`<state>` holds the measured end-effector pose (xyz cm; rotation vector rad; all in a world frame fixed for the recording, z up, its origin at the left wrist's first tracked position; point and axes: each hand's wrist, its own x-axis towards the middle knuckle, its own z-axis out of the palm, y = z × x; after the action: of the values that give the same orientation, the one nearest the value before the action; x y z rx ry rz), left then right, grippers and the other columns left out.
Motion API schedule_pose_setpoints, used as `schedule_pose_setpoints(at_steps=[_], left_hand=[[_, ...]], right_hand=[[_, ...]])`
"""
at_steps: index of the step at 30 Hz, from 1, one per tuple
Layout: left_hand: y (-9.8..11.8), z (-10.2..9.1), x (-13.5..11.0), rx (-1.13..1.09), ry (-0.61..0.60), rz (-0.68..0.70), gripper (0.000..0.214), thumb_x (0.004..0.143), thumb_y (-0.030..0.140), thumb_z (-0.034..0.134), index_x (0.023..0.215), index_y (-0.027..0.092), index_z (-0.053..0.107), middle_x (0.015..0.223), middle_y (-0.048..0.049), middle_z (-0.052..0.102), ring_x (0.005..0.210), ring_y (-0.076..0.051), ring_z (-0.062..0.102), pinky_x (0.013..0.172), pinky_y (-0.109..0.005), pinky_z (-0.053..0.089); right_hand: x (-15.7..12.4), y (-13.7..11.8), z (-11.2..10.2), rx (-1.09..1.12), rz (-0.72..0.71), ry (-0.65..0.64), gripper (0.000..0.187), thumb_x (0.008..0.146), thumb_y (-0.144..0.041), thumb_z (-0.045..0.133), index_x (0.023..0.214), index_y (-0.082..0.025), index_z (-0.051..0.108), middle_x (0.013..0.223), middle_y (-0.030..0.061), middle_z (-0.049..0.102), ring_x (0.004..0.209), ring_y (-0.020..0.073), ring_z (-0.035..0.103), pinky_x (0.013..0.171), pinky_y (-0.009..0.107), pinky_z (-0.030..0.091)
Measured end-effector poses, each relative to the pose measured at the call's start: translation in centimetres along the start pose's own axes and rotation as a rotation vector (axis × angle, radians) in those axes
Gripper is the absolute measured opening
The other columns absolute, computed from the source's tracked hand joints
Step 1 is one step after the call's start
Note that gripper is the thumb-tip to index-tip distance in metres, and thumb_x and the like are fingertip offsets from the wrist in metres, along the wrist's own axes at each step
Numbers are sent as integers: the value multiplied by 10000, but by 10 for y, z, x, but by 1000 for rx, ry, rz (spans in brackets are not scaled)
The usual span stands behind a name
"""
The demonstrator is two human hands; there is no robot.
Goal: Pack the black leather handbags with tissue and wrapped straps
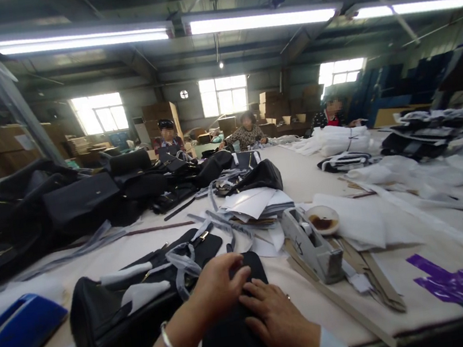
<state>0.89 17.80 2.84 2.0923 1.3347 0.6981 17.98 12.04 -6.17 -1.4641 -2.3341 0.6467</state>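
My right hand [279, 317] lies flat on a black leather-look bag piece [226, 345], fingers spread, a ring on one finger. Just above it, my left hand [219, 280], with a silver bangle at the wrist, hovers over or rests on the same piece. Its fingers are loosely bent and apart, with nothing visible between them. To the left, a black handbag [102, 332] lies with white padding [145, 293] and a plastic-wrapped strap [184, 264] on it. The lower part of the black piece is partly covered by my forearms.
A grey tape dispenser [312, 245] stands to the right beside a tape roll [323, 219] and cardboard strips [373, 280]. A blue dispenser [21, 338] is at the left. Black bags [83, 201] are heaped behind. Purple tape [457, 285] lies right. Several people sit across the table.
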Motion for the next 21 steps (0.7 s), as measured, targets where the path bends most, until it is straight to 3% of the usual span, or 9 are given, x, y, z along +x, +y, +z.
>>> schedule_pose_setpoints(at_steps=[1,4,9,12,16,21], left_hand=[[-6,4,19,-112,10,-63,285,849,349,630,1022,159,754,986,-89,770,958,-249,704,866,-324,534],[-30,22,71,-168,41,-164,238,874,284,589,940,108,735,804,-78,748,800,-217,715,685,-281,545],[-57,53,127,-118,129,-284,233,980,294,541,1047,102,656,853,-55,712,739,-158,696,636,-278,561],[-60,61,146,22,175,-256,243,971,354,590,1057,136,655,964,-49,701,835,-172,680,765,-356,573],[-56,64,161,279,222,-142,217,964,268,549,1086,141,675,1160,-134,655,1069,-250,629,944,-399,483],[-55,66,173,520,156,-5,272,970,258,455,1059,140,684,1176,-168,630,1045,-324,637,878,-419,474]], right_hand=[[0,1,0,17,0,9,488,968,-408,530,1444,-297,536,1569,62,426,1470,349,315,1189,570,251],[0,6,0,65,-2,8,491,967,-438,523,1441,-312,536,1566,46,432,1467,331,328,1196,537,258],[2,13,1,102,17,-7,535,940,-508,543,1444,-330,527,1579,40,413,1471,347,317,1194,560,246],[5,17,3,122,5,-13,555,934,-546,536,1446,-330,524,1576,41,417,1468,354,319,1191,562,248],[7,20,4,143,0,-17,571,922,-563,546,1445,-336,520,1571,52,424,1458,367,331,1182,585,248],[8,22,2,164,-14,-22,575,917,-567,550,1449,-354,509,1569,48,426,1454,366,336,1171,593,256]])
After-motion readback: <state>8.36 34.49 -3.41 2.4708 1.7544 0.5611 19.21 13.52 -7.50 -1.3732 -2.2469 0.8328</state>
